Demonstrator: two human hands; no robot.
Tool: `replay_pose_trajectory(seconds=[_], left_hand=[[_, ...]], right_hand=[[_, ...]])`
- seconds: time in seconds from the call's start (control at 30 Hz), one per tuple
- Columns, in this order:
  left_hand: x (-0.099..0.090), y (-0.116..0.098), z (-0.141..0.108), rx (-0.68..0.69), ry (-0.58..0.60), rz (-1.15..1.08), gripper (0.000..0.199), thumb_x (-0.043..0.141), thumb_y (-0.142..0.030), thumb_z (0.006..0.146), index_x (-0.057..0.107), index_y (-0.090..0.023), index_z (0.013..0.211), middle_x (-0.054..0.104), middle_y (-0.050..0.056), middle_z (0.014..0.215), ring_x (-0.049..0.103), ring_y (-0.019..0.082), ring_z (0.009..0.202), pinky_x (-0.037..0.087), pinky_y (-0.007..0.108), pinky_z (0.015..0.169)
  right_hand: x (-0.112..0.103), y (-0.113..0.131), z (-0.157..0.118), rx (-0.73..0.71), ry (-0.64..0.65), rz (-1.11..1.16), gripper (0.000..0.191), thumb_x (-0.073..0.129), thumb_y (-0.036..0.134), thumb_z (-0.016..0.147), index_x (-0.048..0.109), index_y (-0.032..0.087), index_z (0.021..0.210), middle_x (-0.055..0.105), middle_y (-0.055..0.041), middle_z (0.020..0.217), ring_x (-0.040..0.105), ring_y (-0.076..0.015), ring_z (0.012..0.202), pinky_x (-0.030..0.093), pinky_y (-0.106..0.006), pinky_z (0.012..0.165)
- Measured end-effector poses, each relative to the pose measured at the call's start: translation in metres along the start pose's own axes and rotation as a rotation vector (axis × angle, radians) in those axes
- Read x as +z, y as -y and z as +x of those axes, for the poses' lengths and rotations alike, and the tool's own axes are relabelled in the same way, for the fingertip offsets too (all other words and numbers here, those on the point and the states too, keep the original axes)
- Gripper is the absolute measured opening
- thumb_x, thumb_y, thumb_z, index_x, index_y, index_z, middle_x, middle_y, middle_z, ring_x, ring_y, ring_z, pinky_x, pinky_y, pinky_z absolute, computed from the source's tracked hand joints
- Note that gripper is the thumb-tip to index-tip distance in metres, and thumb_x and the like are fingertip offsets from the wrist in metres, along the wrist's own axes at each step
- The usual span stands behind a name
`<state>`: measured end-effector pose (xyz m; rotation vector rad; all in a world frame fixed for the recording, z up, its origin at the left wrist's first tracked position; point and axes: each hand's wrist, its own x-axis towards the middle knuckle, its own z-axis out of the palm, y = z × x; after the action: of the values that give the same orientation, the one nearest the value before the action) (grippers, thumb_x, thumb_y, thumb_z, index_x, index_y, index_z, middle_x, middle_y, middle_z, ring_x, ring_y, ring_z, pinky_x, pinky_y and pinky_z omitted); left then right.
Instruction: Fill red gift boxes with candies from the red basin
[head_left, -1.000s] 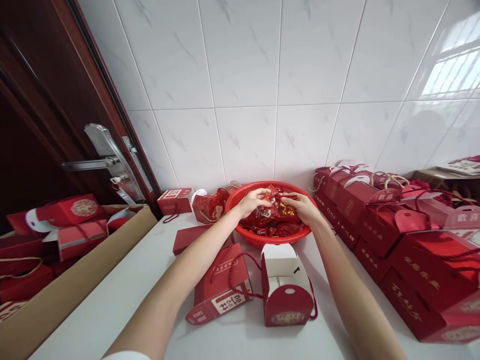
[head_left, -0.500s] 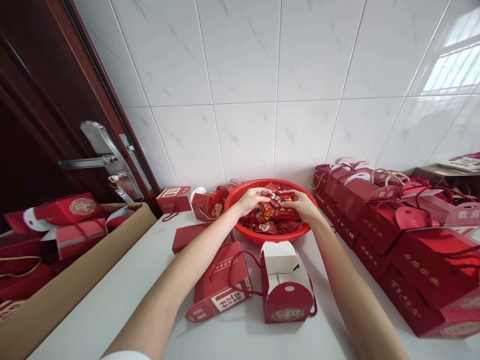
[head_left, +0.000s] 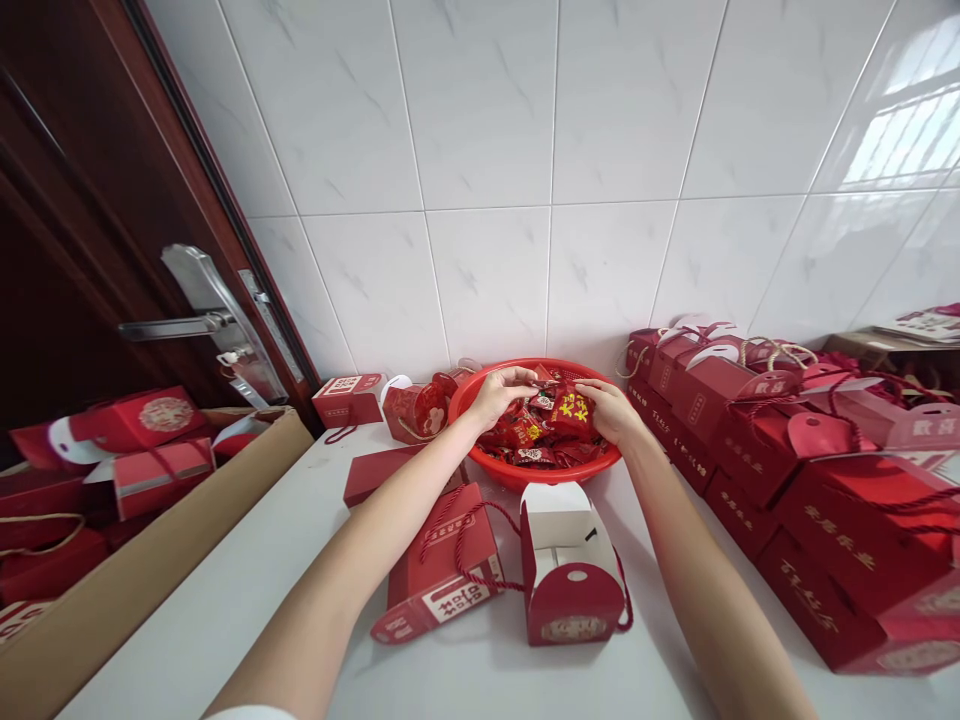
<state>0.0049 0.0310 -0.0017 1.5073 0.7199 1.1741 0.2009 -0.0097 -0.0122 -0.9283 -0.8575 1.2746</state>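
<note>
A red plastic basket full of red wrapped packets stands against the wall. My right hand is at its right side, closed on a red packet with yellow characters. Over the left part of the basket, my left hand has thumb and fingers pinched together; what is between them, if anything, is too small to make out. In front of the basket stands an open dark red gift box with a white inside, its bottom bare. A red box with a rope handle lies left of it.
Stacked red gift boxes line the right side. A cardboard carton holding more red boxes stands at the left, below a door handle. Small red boxes sit by the tiled wall, left of the basket.
My right hand has drawn up a red packet, and its yellow characters now face me. My left hand has shifted slightly, its fingers still pinched above the packets.
</note>
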Motion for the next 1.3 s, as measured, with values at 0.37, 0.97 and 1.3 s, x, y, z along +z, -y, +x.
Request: replay_pose_trajectory(seconds=[0.37, 0.97, 1.3], left_hand=[[0.0, 0.001, -0.001, 0.157, 0.122, 0.302, 0.015, 0.068, -0.013, 0.06, 0.078, -0.019, 0.07, 0.073, 0.005, 0.094, 0.066, 0.019, 0.093, 0.051, 0.029, 0.084], [0.0, 0.005, -0.001, -0.143, 0.185, 0.125, 0.051, 0.09, -0.026, 0.061, 0.067, -0.015, 0.105, 0.074, 0.004, 0.086, 0.07, 0.018, 0.083, 0.052, 0.036, 0.086], [0.004, 0.0, -0.005, -0.06, 0.194, 0.154, 0.052, 0.087, -0.029, 0.062, 0.066, -0.014, 0.107, 0.073, 0.006, 0.095, 0.068, 0.021, 0.092, 0.051, 0.036, 0.087]], right_hand=[[-0.001, 0.007, -0.012, 0.03, 0.253, -0.159, 0.047, 0.093, 0.025, 0.053, 0.073, 0.019, 0.095, 0.077, -0.0076, 0.094, 0.073, -0.0238, 0.088, 0.058, -0.034, 0.082], [-0.005, 0.0, 0.001, -0.012, -0.016, -0.107, 0.026, 0.074, 0.017, 0.052, 0.069, 0.025, 0.077, 0.065, 0.0031, 0.064, 0.056, -0.0149, 0.056, 0.045, -0.028, 0.052], [0.002, 0.009, -0.013, -0.044, 0.189, -0.034, 0.041, 0.091, 0.019, 0.041, 0.072, 0.018, 0.078, 0.076, -0.0037, 0.08, 0.071, -0.0218, 0.08, 0.055, -0.029, 0.07]])
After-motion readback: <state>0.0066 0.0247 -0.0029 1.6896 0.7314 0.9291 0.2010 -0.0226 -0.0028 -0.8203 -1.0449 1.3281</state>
